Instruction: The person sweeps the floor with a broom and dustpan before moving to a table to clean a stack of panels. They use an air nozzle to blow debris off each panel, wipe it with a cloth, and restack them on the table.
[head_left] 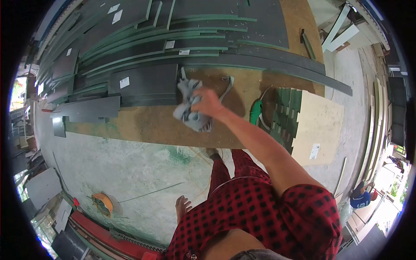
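My right hand (207, 102) grips a crumpled grey cloth (190, 117) over the brown table (151, 125). The cloth lies bunched against the right end of a stack of dark grey panels (149, 82), and a strip of grey fabric (227, 86) curls to its right. My left hand (183, 207) hangs low beside my body above the floor, fingers apart, holding nothing. A green tool (256, 111) with a cord lies right of the cloth, next to a stack of notched boards (318, 123).
Long dark strips (277, 60) with green edges cover the far side of the table. An orange round object (103, 203) is on the concrete floor at lower left, near a red rail (104, 238). Another person (360, 198) in blue is at the far right.
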`<move>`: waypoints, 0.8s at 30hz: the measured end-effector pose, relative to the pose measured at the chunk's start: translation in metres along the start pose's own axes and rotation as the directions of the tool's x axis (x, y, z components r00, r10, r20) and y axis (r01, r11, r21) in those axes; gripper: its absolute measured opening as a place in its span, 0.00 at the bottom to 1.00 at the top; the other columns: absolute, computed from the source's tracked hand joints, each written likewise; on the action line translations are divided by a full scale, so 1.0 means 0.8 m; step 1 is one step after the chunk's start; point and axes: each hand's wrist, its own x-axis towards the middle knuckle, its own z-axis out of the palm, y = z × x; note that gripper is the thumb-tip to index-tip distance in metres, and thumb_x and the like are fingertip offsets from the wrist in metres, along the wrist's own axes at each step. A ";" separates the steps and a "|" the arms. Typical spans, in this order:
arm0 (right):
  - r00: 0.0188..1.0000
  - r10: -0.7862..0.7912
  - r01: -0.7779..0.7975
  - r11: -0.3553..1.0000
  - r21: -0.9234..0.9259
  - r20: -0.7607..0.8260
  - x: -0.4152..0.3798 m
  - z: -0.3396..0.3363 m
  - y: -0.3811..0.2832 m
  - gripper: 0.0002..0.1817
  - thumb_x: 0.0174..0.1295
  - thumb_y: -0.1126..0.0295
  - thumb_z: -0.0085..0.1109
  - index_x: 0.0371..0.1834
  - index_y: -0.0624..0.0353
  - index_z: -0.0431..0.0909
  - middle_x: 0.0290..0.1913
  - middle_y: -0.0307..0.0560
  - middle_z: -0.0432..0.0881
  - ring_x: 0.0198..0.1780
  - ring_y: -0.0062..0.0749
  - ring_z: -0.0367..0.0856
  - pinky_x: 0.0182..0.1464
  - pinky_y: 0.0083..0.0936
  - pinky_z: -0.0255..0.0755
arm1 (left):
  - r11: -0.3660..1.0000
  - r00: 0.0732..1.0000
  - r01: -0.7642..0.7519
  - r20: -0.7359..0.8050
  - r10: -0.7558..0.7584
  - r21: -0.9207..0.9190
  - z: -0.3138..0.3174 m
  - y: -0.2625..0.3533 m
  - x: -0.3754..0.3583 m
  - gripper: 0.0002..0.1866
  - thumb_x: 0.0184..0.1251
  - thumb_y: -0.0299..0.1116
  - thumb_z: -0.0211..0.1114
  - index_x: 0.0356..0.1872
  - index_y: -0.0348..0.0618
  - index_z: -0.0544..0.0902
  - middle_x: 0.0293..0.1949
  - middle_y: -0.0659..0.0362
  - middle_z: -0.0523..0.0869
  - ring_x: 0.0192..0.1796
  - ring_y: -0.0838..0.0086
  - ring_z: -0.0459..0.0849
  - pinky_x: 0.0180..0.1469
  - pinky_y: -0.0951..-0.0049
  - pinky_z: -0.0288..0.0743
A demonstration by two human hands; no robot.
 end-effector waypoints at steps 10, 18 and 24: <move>0.576 0.519 -0.574 0.807 0.140 -0.632 -0.016 -0.190 0.070 0.45 0.35 0.60 0.74 0.61 0.55 0.63 0.56 0.61 0.70 0.58 0.50 0.67 0.57 0.44 0.63 | 0.998 0.999 0.051 0.003 -0.052 0.039 -0.035 -0.059 0.052 0.29 0.64 0.48 0.55 0.63 0.45 0.65 0.57 0.47 0.73 0.52 0.56 0.78 0.47 0.54 0.74; 0.618 0.496 -0.772 0.528 -0.353 -0.609 -0.002 -0.123 0.127 0.57 0.37 0.51 0.70 0.71 0.54 0.46 0.68 0.64 0.53 0.66 0.63 0.54 0.68 0.49 0.47 | 0.992 0.994 -0.095 -0.039 0.099 0.086 -0.016 0.012 0.020 0.26 0.63 0.46 0.56 0.60 0.47 0.69 0.53 0.52 0.78 0.51 0.59 0.78 0.47 0.57 0.73; 0.937 0.211 -0.350 0.534 -0.770 -0.280 0.001 -0.057 0.109 0.40 0.39 0.59 0.65 0.59 0.63 0.66 0.57 0.52 0.70 0.63 0.46 0.63 0.69 0.40 0.51 | 0.927 0.939 -0.342 0.078 0.334 0.155 0.012 0.070 0.029 0.25 0.62 0.47 0.58 0.58 0.47 0.71 0.47 0.57 0.80 0.46 0.68 0.79 0.42 0.65 0.73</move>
